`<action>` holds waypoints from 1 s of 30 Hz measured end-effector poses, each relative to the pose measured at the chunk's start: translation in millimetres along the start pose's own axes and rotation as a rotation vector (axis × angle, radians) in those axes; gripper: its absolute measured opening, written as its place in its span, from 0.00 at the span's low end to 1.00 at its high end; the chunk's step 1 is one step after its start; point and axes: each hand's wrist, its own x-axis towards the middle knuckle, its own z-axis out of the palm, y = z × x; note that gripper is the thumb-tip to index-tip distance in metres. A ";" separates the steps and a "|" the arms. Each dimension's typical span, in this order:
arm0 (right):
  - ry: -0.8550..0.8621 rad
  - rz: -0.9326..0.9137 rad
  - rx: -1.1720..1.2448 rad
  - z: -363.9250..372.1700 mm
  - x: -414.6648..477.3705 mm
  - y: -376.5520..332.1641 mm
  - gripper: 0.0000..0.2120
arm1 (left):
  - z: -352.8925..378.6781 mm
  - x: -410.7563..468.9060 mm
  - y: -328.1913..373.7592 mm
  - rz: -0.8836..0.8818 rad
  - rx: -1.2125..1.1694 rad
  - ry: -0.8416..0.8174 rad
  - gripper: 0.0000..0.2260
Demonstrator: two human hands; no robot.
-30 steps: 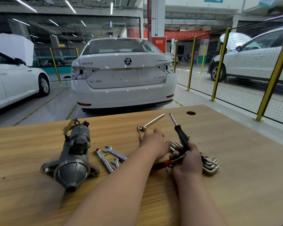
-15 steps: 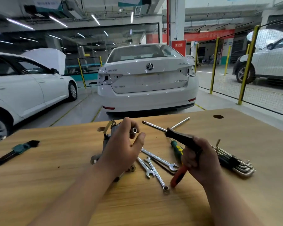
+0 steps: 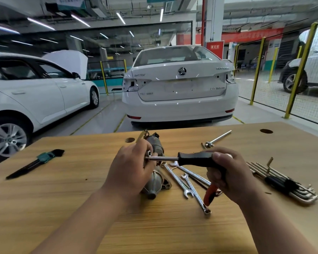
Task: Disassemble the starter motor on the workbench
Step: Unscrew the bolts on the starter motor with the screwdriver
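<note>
The grey starter motor (image 3: 157, 182) lies on the wooden workbench (image 3: 72, 195), nose toward me, partly hidden behind my left hand. My right hand (image 3: 226, 173) grips the black handle of a socket driver (image 3: 195, 159), held level with its steel shaft pointing left. My left hand (image 3: 132, 167) pinches a small silver socket (image 3: 149, 153) right at the tip of that shaft, above the motor.
Several wrenches (image 3: 188, 184) and red-handled pliers (image 3: 209, 194) lie right of the motor. A hex key set (image 3: 286, 184) sits at the right, a T-bar tool (image 3: 218, 138) at the back, a black-and-green brush (image 3: 35, 162) at the left. White cars stand beyond the bench.
My right hand has turned the driver level, shaft pointing left. My left hand, holding the socket, has come to the shaft's tip. The view has shifted left.
</note>
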 end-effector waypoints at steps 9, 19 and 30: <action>0.021 -0.009 -0.188 3.5 3.3 -4.5 0.14 | -11.6 1.9 -2.9 0.067 0.139 -0.143 0.11; 0.059 -0.039 -0.148 6.1 2.3 -12.3 0.10 | -17.3 2.4 -17.9 -0.040 0.199 -0.251 0.17; 0.058 -0.065 -0.310 25.4 3.8 -15.8 0.13 | -21.0 -7.0 -25.0 -0.160 0.326 -0.267 0.13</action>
